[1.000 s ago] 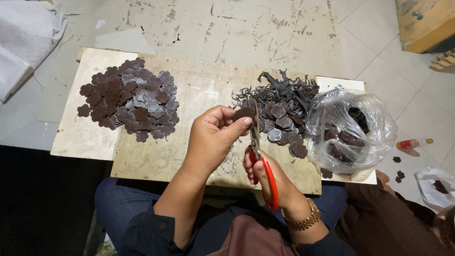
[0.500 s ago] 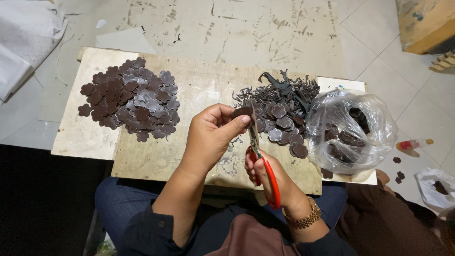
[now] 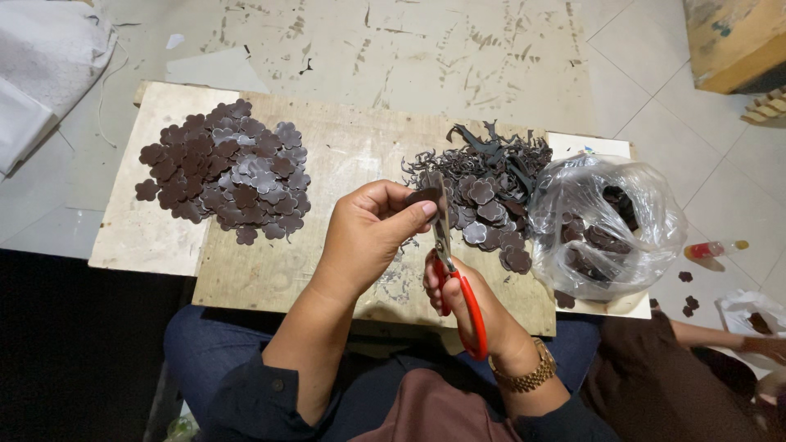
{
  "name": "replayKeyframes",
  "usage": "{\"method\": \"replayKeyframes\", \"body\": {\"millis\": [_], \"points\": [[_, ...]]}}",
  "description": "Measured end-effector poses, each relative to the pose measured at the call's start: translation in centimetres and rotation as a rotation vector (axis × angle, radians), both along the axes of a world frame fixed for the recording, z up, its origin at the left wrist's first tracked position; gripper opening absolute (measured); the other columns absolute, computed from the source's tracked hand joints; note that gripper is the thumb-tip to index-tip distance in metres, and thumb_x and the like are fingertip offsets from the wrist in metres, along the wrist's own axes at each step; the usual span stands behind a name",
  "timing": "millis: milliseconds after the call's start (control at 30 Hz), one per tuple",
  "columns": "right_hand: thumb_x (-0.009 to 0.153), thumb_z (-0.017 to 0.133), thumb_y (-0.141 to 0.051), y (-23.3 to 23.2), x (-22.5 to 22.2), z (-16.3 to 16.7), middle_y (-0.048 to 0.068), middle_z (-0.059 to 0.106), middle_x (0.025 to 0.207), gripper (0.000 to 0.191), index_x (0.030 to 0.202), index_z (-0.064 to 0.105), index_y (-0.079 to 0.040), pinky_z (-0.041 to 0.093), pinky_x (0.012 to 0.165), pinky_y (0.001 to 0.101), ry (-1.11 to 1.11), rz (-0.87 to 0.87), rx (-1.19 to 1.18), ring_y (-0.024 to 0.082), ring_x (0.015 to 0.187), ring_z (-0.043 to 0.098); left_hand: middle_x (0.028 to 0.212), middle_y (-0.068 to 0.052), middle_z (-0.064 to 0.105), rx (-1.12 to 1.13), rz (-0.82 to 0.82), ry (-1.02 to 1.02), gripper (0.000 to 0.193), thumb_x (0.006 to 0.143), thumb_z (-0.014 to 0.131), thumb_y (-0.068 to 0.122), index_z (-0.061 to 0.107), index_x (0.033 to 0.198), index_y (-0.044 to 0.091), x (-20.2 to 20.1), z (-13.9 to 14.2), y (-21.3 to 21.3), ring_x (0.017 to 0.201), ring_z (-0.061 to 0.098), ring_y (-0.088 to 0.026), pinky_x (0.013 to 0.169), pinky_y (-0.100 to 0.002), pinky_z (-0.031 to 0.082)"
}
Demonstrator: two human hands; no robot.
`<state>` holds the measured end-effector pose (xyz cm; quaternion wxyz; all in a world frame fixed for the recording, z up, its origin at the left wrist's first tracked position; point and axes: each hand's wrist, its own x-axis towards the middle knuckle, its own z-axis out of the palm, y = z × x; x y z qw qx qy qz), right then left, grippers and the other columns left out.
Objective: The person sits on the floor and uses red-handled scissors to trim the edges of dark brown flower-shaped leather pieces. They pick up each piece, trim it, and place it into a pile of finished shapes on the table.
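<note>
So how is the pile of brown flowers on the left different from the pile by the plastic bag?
The left pile is all whole flower shapes, spread flat and fairly tidy. The right pile mixes flower shapes with thin, curly scraps and looks messier and darker. The left pile lies apart from the hands; the right pile sits just behind the scissors and touches the plastic bag. Both lie on the same wooden board.

I'm sitting at a makeshift home craft workshop: a rough plywood board over scuffed tiled floor, heaped cut leather flowers.
</note>
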<state>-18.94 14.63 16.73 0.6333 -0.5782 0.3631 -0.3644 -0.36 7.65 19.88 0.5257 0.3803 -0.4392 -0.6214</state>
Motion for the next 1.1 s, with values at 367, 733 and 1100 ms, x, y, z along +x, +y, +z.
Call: {"method": "replayKeyframes", "body": {"millis": [367,733,1100], "points": [[0.092,0.048,-0.078,0.3,0.0,-0.9,-0.001,0.047,0.089,0.073,0.109,0.052,-0.007,0.043,0.072,0.0249,-0.072,0.027,0.030,0.010,0.079,0.044,0.084,-0.004,0.072,-0.003,-0.080,0.029,0.012,0.092,0.075,0.008,0.072,0.097,-0.002,0.0,-0.1,0.4,0.075,0.064,-0.007,0.069,-0.023,0.055],[0.095,0.045,-0.078,0.6,0.2,0.0,0.000,0.045,0.086,0.074,0.106,0.051,-0.005,0.040,0.068,0.0253,-0.054,-0.011,0.042,0.011,0.077,0.043,0.085,-0.005,0.073,0.051,-0.074,0.112,0.012,0.092,0.074,0.008,0.069,0.098,-0.001,-0.4,-0.3,0.4,0.075,0.067,-0.009,0.070,-0.025,0.057],[0.090,0.046,-0.084,0.3,-0.1,0.6,0.000,0.046,0.090,0.083,0.113,0.052,-0.004,0.041,0.071,0.0256,0.015,0.037,-0.028,0.011,0.080,0.043,0.088,-0.005,0.073,0.050,-0.097,0.132,0.011,0.092,0.073,0.007,0.068,0.098,-0.001,-0.1,-0.5,0.6,0.077,0.068,-0.010,0.072,-0.025,0.058]]}}
